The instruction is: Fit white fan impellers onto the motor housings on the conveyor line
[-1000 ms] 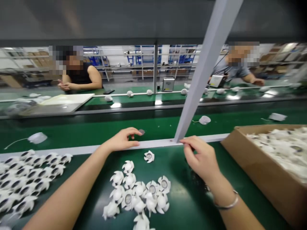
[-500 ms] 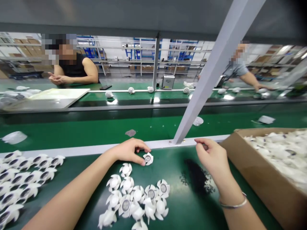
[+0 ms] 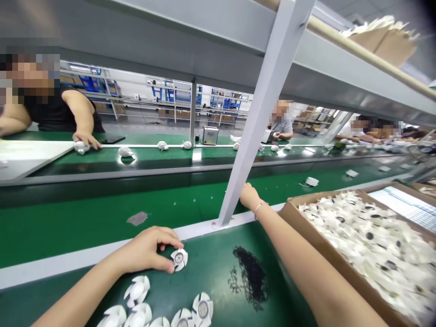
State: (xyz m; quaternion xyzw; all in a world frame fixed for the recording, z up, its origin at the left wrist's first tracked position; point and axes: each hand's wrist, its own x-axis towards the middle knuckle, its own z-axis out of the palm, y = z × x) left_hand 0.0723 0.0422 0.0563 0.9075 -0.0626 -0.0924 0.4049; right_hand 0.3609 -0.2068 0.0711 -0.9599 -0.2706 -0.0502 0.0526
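- A green conveyor belt (image 3: 68, 236) runs beyond the worktop (image 3: 218, 277), and a cardboard box (image 3: 308, 218) heaped with white parts (image 3: 368, 236) stands at the right.
- A white post (image 3: 262, 113) rises just beside the right hand (image 3: 248, 195).
- A scatter of black granules (image 3: 250, 277) lies on the worktop.
- The impeller (image 3: 179, 259) lies on the worktop near its front rail. It looks light and stiff, with thin plastic blades that may snap, so its central hub seems the safest hold.
- The left hand (image 3: 146, 250) curves over the impeller, gripping its edge between thumb and fingers.
- The right arm stretches forward over the rail. The fingers are out of sight, so that hand's state cannot be told.
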